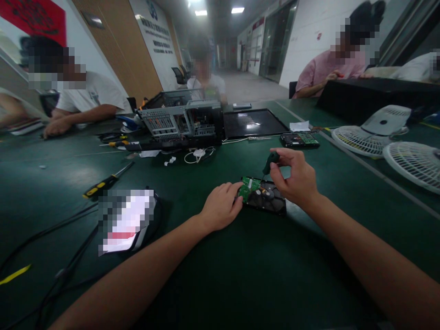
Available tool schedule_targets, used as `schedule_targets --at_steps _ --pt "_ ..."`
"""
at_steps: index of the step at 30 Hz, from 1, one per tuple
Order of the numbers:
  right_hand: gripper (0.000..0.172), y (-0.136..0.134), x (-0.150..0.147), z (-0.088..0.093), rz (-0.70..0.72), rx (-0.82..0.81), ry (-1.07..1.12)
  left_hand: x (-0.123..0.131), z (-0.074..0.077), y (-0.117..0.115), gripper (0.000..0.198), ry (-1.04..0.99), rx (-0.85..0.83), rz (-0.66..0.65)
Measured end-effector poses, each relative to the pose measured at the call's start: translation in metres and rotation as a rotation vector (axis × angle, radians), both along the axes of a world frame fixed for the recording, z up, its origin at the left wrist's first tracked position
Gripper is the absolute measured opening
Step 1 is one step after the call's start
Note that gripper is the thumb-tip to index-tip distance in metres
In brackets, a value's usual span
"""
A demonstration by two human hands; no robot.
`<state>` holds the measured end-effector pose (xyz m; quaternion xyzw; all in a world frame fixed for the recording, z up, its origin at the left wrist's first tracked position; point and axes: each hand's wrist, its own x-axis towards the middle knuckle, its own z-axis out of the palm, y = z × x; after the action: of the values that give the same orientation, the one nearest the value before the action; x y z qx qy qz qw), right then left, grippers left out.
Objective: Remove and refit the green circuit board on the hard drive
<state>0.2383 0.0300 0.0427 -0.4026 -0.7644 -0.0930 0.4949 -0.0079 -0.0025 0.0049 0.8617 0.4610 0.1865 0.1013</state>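
Note:
A hard drive (270,201) with a green circuit board (250,184) at its left end lies on the green table (220,275). My left hand (222,206) rests at the drive's left end, its fingers gripping the edge by the board. In my right hand (295,176) is a small screwdriver with a dark green handle (270,162), held between thumb and fingers. The screwdriver points down, and its shaft reaches the drive near the board's right edge. The exact spot of the tip is too small to make out.
An opened computer case (182,121) stands beyond, beside a black panel (254,123). Another drive (299,140) lies right of it. White fans (360,137) are at right. A yellow-black screwdriver (103,184), cables and a lit device (129,222) lie left. Several people sit around.

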Motion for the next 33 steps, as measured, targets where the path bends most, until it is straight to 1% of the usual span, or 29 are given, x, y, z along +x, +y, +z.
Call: schedule_targets --at_steps 6,13,17,23,29,33 --pt "0.039 0.0017 -0.0017 0.0006 -0.029 0.078 0.01 -0.0001 0.0001 0.0002 0.045 -0.005 0.003 -0.001" --pt "0.034 0.0025 0.0008 0.0027 -0.077 0.096 -0.015 0.0007 -0.0014 0.001 0.046 -0.006 0.009 -0.005" --pt "0.033 0.0038 0.0029 0.0027 -0.07 0.102 -0.032 0.0011 -0.0005 0.0006 0.045 0.007 0.014 -0.002" --pt "0.031 0.0059 0.0049 0.002 -0.06 0.159 -0.039 0.0003 -0.0001 0.0004 0.044 0.032 0.02 -0.023" --pt "0.034 0.0063 0.0051 0.0031 -0.064 0.123 -0.038 -0.001 -0.0008 0.0015 0.044 0.086 0.05 -0.06" --pt "0.032 0.0053 0.0052 0.0052 -0.052 0.112 -0.02 -0.0011 -0.001 0.0014 0.044 0.083 0.053 -0.061"
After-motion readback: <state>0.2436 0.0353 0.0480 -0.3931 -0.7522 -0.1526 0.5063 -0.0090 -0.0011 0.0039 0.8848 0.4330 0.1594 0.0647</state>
